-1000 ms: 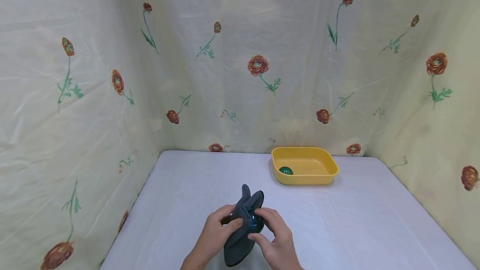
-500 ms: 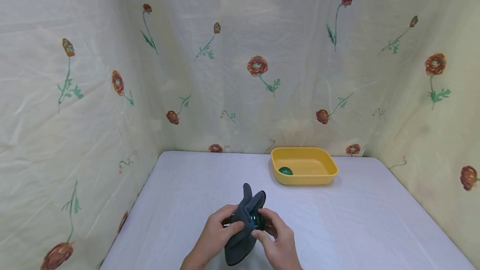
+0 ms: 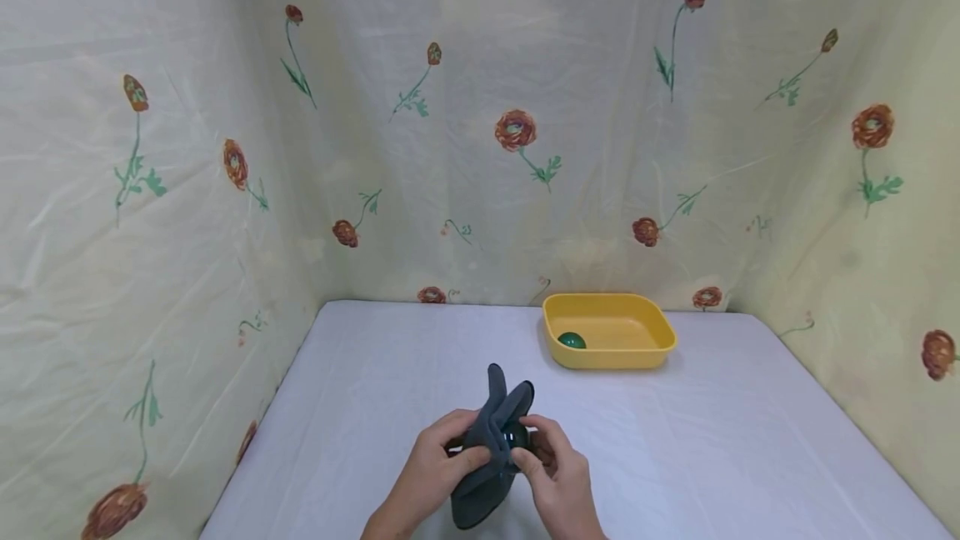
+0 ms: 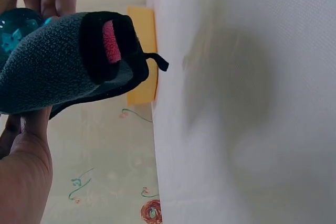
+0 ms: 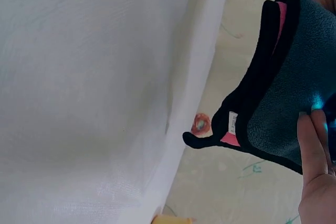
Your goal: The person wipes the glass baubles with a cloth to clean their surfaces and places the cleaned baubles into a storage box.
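Observation:
My left hand [image 3: 435, 461] grips a folded dark grey cloth [image 3: 480, 494], thumb in front and fingers behind. A shiny dark teal ball [image 3: 516, 435] lies against the cloth's right side, partly covered by it. My right hand [image 3: 561, 473] pinches this ball between thumb and fingers. In the left wrist view the ball [image 4: 16, 27] looks see-through, and the fleecy cloth [image 4: 52, 61] has black edging and some pink inside. The right wrist view has the cloth's hanging loop [image 5: 199, 140] and a small white label [image 5: 232, 123]. Both hands are above the table.
A yellow tray [image 3: 622, 359] stands at the back of the white-covered table [image 3: 390, 373], right of centre. Inside its left front corner lies a glossy green ball [image 3: 572, 341]. Flower-patterned sheeting [image 3: 480, 190] hangs behind the table and along both sides.
My right hand's fingers and thumb have shifted slightly right and round the ball. The cloth has also moved a little right and up with my left hand still holding it. The tray stays put.

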Available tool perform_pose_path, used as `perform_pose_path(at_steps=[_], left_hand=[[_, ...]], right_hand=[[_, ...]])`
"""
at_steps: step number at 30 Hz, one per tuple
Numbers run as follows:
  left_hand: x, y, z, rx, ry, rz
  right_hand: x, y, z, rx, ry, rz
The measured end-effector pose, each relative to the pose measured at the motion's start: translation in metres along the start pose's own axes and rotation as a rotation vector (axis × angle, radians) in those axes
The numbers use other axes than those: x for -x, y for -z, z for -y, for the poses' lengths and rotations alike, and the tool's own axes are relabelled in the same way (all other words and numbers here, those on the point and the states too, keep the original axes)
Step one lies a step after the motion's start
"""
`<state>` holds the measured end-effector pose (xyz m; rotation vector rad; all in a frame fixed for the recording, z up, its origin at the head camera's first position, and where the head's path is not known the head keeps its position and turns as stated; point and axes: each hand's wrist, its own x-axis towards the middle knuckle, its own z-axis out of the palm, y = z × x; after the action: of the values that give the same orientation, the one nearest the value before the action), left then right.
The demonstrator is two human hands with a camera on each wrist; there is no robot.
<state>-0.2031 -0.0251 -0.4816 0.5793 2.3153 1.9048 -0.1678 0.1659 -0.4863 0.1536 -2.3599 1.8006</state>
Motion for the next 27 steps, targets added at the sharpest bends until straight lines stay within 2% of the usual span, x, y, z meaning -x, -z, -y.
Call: perform_pose_path(at_steps=[15,21,27], left_hand=[[-0.0015,-0.0015,0.0023,0.02,0.025,-0.018],[-0.0025,-0.0009,0.0021,0.025,0.042,-0.028],[-0.0021,0.0,0.0015,0.004,0.028,-0.029]], right_hand=[[0.0003,-0.0017,-0.0002,-0.009,-0.028,-0.004],[0.002,-0.0027,0.0001,0.012,0.023,-0.009],[0.0034,-0.0043,0.0001,0.023,0.065,-0.011]])
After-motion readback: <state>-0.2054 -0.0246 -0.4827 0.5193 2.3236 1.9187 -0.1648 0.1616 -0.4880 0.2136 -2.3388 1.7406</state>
